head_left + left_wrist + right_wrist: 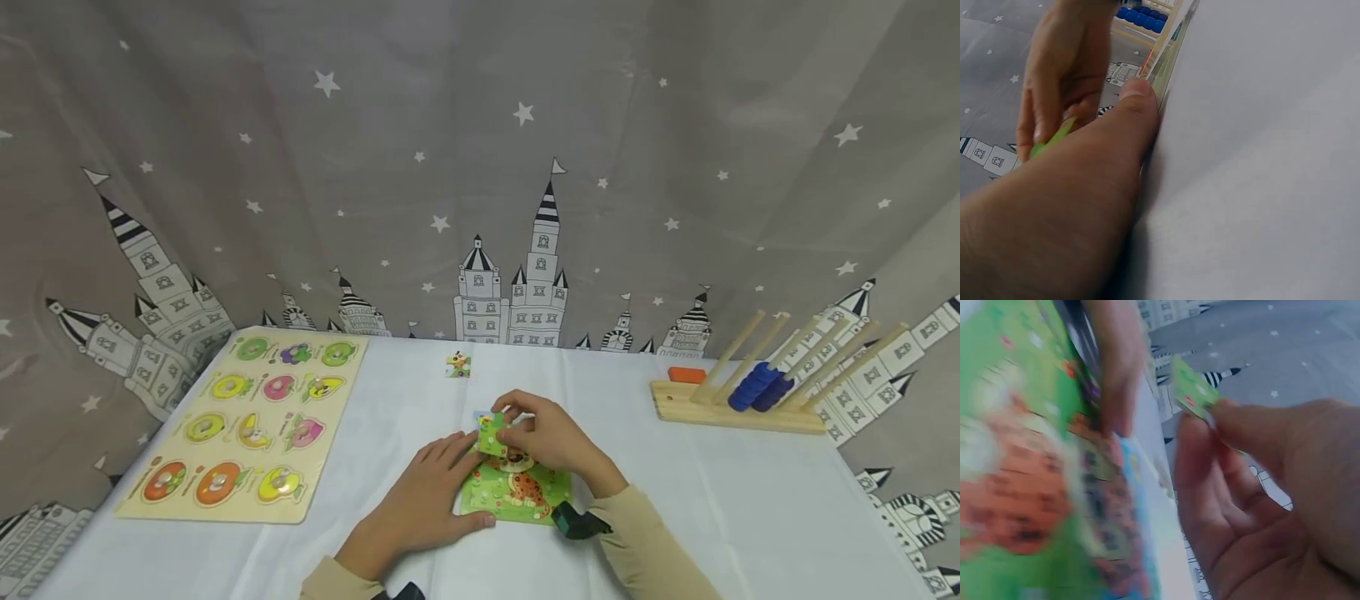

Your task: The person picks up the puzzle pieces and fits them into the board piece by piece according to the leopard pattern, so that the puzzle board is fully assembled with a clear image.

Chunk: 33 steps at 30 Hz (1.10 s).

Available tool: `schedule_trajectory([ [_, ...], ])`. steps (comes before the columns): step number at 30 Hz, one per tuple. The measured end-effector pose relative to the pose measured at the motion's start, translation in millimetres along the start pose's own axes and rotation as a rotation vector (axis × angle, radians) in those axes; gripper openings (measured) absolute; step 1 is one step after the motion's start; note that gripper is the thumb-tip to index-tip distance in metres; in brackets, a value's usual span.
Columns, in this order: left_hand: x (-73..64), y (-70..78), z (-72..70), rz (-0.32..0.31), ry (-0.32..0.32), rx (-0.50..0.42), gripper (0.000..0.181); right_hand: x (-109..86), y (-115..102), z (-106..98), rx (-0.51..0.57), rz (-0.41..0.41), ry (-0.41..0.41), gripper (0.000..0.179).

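Observation:
A green jigsaw puzzle (487, 492) with a spotted orange animal lies on the white cloth in the head view. My right hand (551, 433) pinches a small green puzzle piece (491, 435) over the puzzle's upper left part. In the right wrist view this piece (1192, 390) sits between thumb and fingers, tilted and raised off the puzzle. My left hand (423, 504) rests along the puzzle's left edge, fingers extended and thumb (1138, 90) at the lower edge. Part of the puzzle's top is hidden behind the right hand.
Another puzzle piece (458, 365) lies apart near the back of the table. On the left is a wooden fruit peg board (288, 392). At the right stand a wooden peg rack (667, 404) with blue beads (753, 387) and an orange block (686, 375) behind it.

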<state>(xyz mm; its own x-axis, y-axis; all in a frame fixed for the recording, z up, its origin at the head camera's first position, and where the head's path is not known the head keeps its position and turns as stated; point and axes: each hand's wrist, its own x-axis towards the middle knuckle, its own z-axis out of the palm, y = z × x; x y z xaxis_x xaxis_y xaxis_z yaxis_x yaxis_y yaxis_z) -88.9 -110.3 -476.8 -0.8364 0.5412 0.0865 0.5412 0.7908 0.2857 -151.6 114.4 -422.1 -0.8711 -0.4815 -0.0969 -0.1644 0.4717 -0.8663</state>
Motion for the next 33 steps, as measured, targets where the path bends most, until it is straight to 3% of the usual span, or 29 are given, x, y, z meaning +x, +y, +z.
schedule_trajectory([
  [4, -0.5, -2.1, 0.8, -0.003, 0.011, -0.012, 0.092, -13.8, 7.5, 9.7, -0.139, -0.031, -0.073, 0.023],
  [7, -0.7, -3.6, 0.6, -0.008, 0.013, -0.039, 0.093, -16.5, 7.2, 17.3, -0.247, -0.062, -0.075, 0.023],
  [26, -0.3, -1.4, -1.5, -0.007, 0.02, -0.053, 0.091, -20.6, -0.8, 35.0, -0.386, -0.077, -0.018, 0.024],
  [33, 1.0, -2.6, 1.6, -0.014, 0.05, -0.043, 0.072, -19.5, -1.7, 37.3, -0.395, -0.078, -0.01, 0.023],
])
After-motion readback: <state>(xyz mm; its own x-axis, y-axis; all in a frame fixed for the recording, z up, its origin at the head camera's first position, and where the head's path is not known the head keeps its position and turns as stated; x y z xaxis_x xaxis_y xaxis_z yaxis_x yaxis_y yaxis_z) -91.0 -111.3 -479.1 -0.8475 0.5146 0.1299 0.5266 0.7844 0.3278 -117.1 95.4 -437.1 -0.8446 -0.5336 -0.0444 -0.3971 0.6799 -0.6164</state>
